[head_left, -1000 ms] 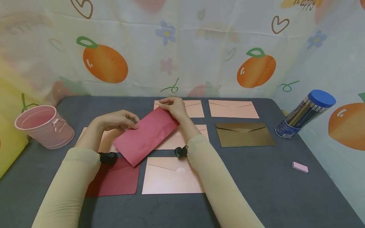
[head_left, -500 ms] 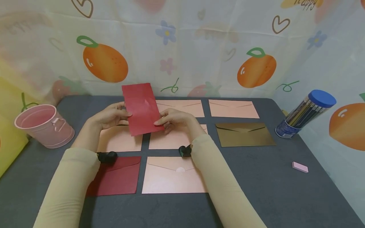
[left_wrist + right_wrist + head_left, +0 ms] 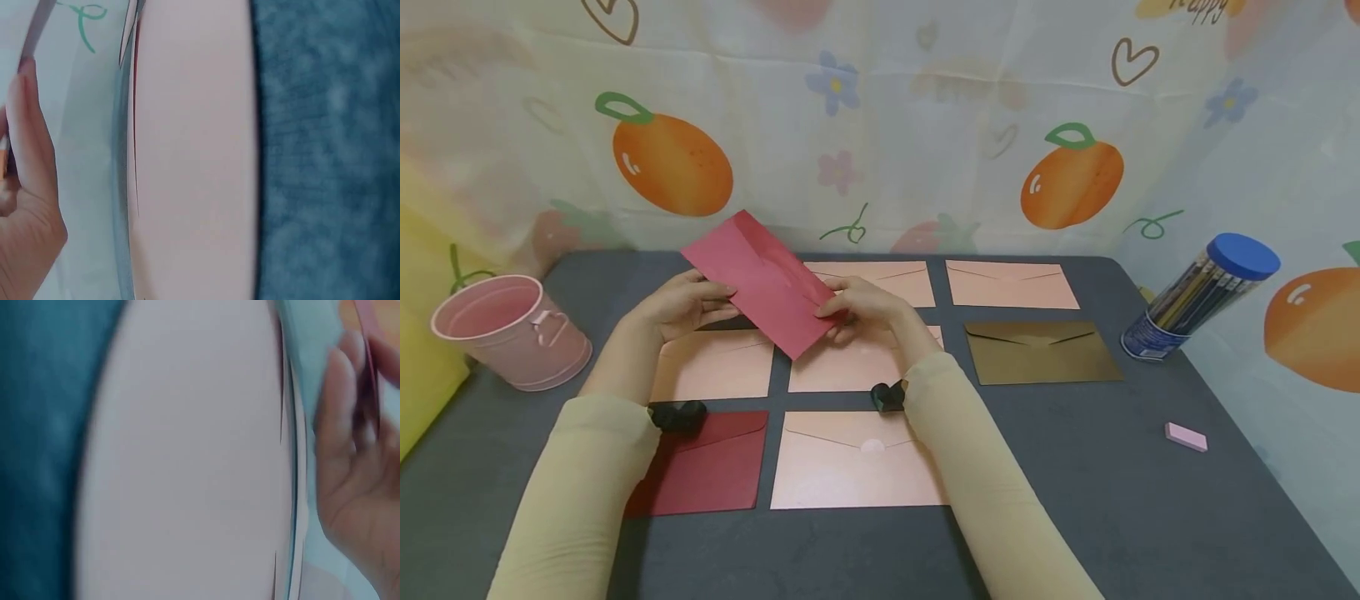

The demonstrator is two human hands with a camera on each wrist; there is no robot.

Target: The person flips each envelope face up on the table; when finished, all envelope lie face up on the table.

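Observation:
A red envelope (image 3: 760,279) is held up between both hands above the table, slanting from upper left down to lower right. At its left edge my left hand (image 3: 683,307) pinches it, thumb on the near face and fingers partly behind. My right hand (image 3: 871,307) grips the lower right edge. The left wrist view shows the left hand (image 3: 31,194) at the frame's left side; in the right wrist view the right hand (image 3: 359,481) has the envelope's thin edge (image 3: 370,369) between thumb and fingers. Below the held envelope lie two pale pink envelopes, one at left (image 3: 715,371) and one at centre (image 3: 838,371).
Other envelopes lie flat in rows: a red one (image 3: 715,467), a pink one with a round seal (image 3: 850,479), a gold one (image 3: 1041,362) and pink ones (image 3: 1011,283) behind. Around them stand a pink bucket (image 3: 512,350), a pencil tub (image 3: 1202,296) and a small pink block (image 3: 1186,437).
The red envelope has been swung upright, then tilted with its top to the left. My right hand has slid from its far end to the lower right edge, and the left hand has shifted left.

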